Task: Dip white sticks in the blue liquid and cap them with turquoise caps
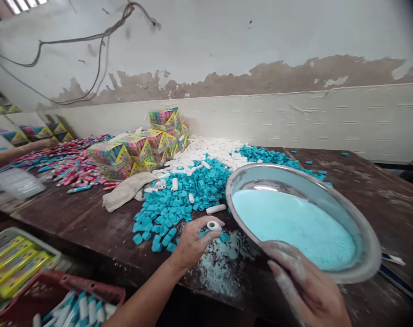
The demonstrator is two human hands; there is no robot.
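Note:
My right hand (pixel 308 286), dusted with powder, grips the near rim of a tilted steel bowl (pixel 359 240) that holds pale blue powder (pixel 295 227). My left hand (pixel 192 243) pinches a small white tube (pixel 213 225) upright, just left of the bowl. Beneath both hands, spilled blue powder (pixel 223 268) lies on the dark wooden table (pixel 380 190). A heap of teal caps (pixel 182 200) spreads behind my left hand, with a pile of white tubes (pixel 209 152) further back.
Stacked colourful boxes (pixel 141 150) and a beige cloth (pixel 127 190) sit at the table's back left. Pink and blue filled sticks (pixel 70 163) cover the left end, where another person's arm (pixel 15 152) rests. Baskets (pixel 18 263) with yellow boxes and sticks stand at lower left.

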